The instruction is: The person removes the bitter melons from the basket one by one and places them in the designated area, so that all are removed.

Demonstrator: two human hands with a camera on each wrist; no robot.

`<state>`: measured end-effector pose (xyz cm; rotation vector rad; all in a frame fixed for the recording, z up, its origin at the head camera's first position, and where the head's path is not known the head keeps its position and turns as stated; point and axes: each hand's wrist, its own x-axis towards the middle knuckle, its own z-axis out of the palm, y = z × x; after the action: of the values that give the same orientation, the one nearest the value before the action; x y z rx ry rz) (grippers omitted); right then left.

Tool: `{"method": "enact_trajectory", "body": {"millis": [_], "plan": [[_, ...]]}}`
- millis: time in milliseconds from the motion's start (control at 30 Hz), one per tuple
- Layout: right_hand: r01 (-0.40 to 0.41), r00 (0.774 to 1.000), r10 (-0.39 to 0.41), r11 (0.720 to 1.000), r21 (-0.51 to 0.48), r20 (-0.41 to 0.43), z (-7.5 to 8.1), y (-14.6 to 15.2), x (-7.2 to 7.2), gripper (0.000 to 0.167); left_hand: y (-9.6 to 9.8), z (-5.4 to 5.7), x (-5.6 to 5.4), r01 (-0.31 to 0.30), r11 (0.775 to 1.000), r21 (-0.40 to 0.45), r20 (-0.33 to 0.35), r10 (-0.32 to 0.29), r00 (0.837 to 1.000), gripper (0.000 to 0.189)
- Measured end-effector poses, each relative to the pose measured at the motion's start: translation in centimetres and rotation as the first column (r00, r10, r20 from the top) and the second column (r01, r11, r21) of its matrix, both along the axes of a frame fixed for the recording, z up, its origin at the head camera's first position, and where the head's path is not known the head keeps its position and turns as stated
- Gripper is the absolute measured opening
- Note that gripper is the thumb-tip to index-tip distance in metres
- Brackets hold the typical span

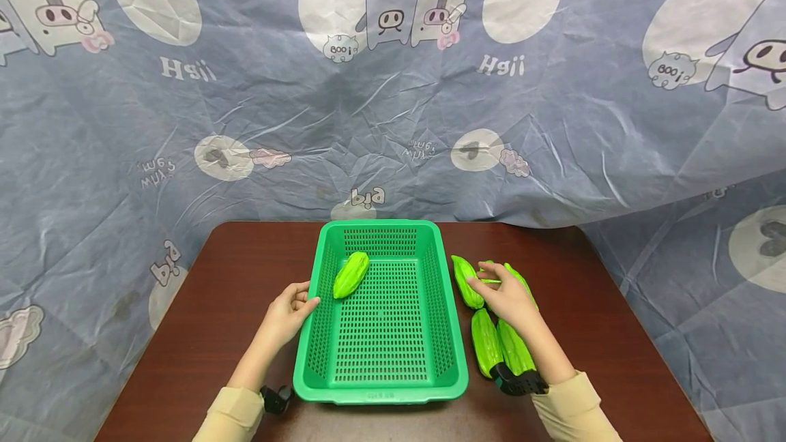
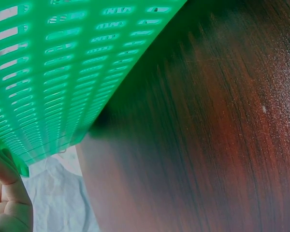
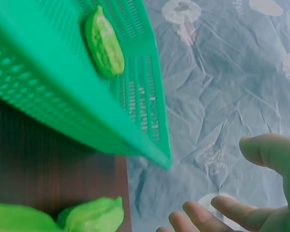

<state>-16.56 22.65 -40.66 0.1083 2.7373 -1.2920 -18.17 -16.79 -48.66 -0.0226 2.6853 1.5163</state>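
Note:
A green plastic basket (image 1: 381, 398) with slotted walls stands on the table, one bright green, ridged bitter melon (image 1: 351, 275) lying in its far left part. At the basket's left rim my left hand (image 1: 288, 312) grips the edge; in the left wrist view its fingers (image 2: 9, 181) show beside the rim. My right hand (image 1: 506, 295) hovers to the right of the basket, over several more bitter melons (image 1: 487, 343). The right wrist view shows its thumb (image 3: 263, 150) and fingers spread apart, nothing between them. Part of the melon group is hidden under this hand.
The dark wood table (image 1: 245, 271) carries everything, its far edge near a hanging blue-grey cartoon cloth (image 1: 393, 108). Black straps with wrist cameras (image 1: 276, 399) sit on both wrists; the right one overlaps the nearest melons.

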Motion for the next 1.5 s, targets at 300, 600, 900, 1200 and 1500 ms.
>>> {"method": "enact_trajectory", "body": {"millis": [300,600,900,1200,1500], "plan": [[0.003,0.999,-0.005,0.999,-0.052,-0.033,0.7,-2.5,-1.0,0.063,0.0,-0.1,-0.1,0.003,1.0,-0.012,-0.007,-0.003,1.0,0.048],[-0.006,0.999,0.001,0.995,-0.101,-0.043,0.7,-5.0,-1.8,0.061,0.0,0.0,0.0,0.006,1.0,-0.006,-0.008,-0.006,1.0,0.047],[0.001,0.999,-0.006,0.994,-0.111,-0.049,0.1,-7.5,-2.6,0.062,0.0,0.1,0.1,0.007,1.0,-0.02,-0.008,-0.007,1.0,0.048],[-0.012,0.998,0.004,0.993,-0.121,-0.067,-0.4,-10.2,-3.1,0.06,0.0,0.0,0.1,0.004,1.0,-0.021,-0.011,-0.004,1.0,0.048],[-0.017,0.996,0.006,0.992,-0.125,-0.088,-0.9,-12.2,-3.8,0.06,0.0,0.0,0.0,-0.002,1.0,-0.008,-0.009,0.002,1.0,0.048]]}}
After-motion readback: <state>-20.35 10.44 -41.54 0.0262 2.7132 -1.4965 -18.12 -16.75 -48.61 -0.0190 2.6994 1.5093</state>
